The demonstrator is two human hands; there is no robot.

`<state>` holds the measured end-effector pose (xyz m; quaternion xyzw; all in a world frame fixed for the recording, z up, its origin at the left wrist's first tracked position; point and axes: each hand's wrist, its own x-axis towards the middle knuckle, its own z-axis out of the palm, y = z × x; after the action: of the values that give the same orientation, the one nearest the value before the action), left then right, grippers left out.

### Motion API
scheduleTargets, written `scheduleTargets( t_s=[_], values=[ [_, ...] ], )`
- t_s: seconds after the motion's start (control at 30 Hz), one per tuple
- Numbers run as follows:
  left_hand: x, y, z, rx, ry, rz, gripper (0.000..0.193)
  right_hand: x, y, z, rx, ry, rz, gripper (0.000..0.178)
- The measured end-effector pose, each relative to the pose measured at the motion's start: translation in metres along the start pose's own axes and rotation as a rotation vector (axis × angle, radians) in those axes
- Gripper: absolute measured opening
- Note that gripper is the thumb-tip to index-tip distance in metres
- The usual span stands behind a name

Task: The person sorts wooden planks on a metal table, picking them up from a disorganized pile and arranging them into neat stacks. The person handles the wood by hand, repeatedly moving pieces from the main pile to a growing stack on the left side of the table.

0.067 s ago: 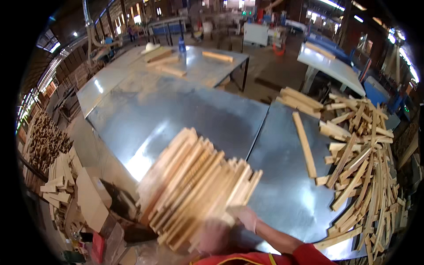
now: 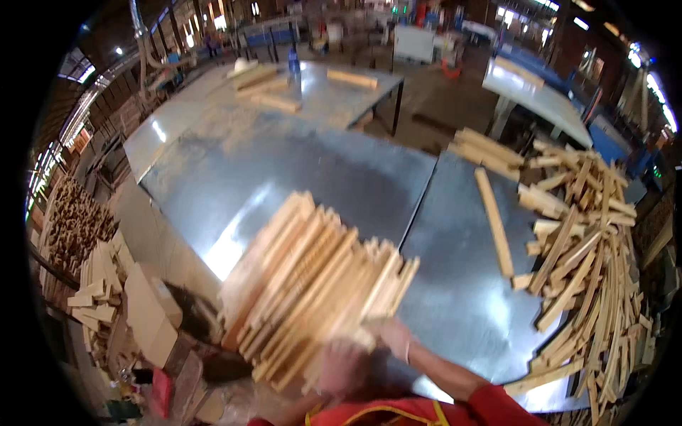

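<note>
A thick row of pale wooden strips (image 2: 305, 277) lies side by side, slanting, on the metal tabletop in front of me. My left hand (image 2: 344, 366) is at the near ends of these strips, its fingers smeared by motion. Just to its right, my right hand (image 2: 392, 338) touches the near ends of the right-hand strips, with its fingertips blurred against the wood. Whether either hand grips a strip cannot be made out. A single wooden strip (image 2: 494, 221) lies apart, farther right on the metal surface.
A large loose heap of wooden strips (image 2: 600, 284) covers the table's right side. Short boards (image 2: 266, 89) and a blue bottle (image 2: 293, 61) stand on the far table. At the left are a cardboard piece (image 2: 150, 316), offcuts (image 2: 92, 302) and a red object (image 2: 161, 392).
The whole view has shifted slightly, so the table and strips sit higher in the picture. My left hand and forearm show more clearly. Both hands stay at the strips' near ends.
</note>
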<state>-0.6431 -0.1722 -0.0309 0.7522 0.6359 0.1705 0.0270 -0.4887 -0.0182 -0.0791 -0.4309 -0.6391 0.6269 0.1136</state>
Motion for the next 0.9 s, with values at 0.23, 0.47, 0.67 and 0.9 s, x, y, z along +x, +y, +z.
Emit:
scheduleTargets(
  t_s=[0.23, 0.47, 0.67, 0.9],
  values=[
    [0.001, -0.125, -0.011, 0.482, 0.08, -0.063, 0.058, 0.014, -0.051, 0.018, 0.354, 0.032, 0.218, 0.068],
    [0.023, -0.173, -0.063, 0.477, -0.227, -0.246, 0.061, -0.037, 0.009, -0.03, 0.31, -0.001, 0.405, 0.075],
    [0.02, -0.185, -0.062, 0.539, -0.164, -0.397, 0.05, -0.013, -0.006, -0.074, -0.147, 0.14, 0.104, 0.058],
    [0.034, -0.104, -0.003, 0.404, -0.171, -0.354, 0.048, 0.139, -0.108, -0.125, -0.552, 0.373, -0.222, 0.074]
  ],
)
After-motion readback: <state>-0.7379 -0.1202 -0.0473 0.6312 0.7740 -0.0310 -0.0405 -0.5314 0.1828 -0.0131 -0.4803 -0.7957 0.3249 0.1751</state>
